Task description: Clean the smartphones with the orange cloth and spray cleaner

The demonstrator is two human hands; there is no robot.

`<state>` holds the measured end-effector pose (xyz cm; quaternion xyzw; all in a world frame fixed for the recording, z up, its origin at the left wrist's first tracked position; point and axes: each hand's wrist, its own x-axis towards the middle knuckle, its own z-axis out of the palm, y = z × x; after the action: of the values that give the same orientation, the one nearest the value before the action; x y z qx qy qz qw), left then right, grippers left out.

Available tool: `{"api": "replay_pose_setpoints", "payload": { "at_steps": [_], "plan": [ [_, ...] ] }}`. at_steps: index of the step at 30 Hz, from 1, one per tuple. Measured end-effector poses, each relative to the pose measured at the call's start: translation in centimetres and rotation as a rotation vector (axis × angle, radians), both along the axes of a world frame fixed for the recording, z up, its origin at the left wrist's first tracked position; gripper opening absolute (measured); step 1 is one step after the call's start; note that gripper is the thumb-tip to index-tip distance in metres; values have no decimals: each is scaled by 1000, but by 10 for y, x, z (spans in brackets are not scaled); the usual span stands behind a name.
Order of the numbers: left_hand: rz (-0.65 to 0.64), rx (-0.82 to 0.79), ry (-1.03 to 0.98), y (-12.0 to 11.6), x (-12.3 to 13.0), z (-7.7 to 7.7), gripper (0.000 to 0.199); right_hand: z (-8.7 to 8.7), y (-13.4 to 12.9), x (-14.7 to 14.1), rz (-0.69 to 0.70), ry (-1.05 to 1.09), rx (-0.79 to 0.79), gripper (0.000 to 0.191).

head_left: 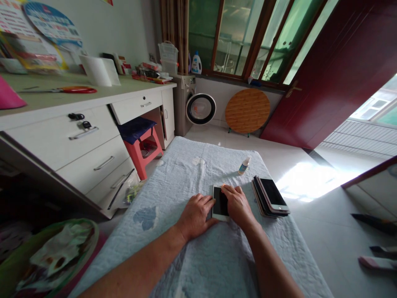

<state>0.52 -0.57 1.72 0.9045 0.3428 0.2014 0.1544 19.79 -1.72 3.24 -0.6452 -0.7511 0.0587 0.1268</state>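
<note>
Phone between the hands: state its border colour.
The phone border is white, seen in the head view.

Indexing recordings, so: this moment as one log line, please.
phone: face-up on cloth | left hand: at its left edge | right hand: over its right side | nearby: stacked phones, bottle

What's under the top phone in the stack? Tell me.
Beneath the top phone, edges of other phone-like slabs show along its left side; their faces are covered.
</note>
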Motion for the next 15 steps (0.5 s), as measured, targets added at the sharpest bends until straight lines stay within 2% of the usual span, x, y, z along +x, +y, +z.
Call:
{"api": "replay_pose_setpoints", "payload": {
  "at_steps": [4,9,11,15],
  "plan": [
    [27,-44,-37,2,0,-4,65,6,-4,-9,87,61,-4,40],
    [61,-43,-85,3,0,-15,90,21,-13,-14,311,178,-102,36],
    [66,-34,-77,4,0,-17,90,29,-17,-14,394,220,-153,39],
    [57,-25,-26,4,1,-16,74,41,-22,-12,493,279,-274,40]
  ]
}}
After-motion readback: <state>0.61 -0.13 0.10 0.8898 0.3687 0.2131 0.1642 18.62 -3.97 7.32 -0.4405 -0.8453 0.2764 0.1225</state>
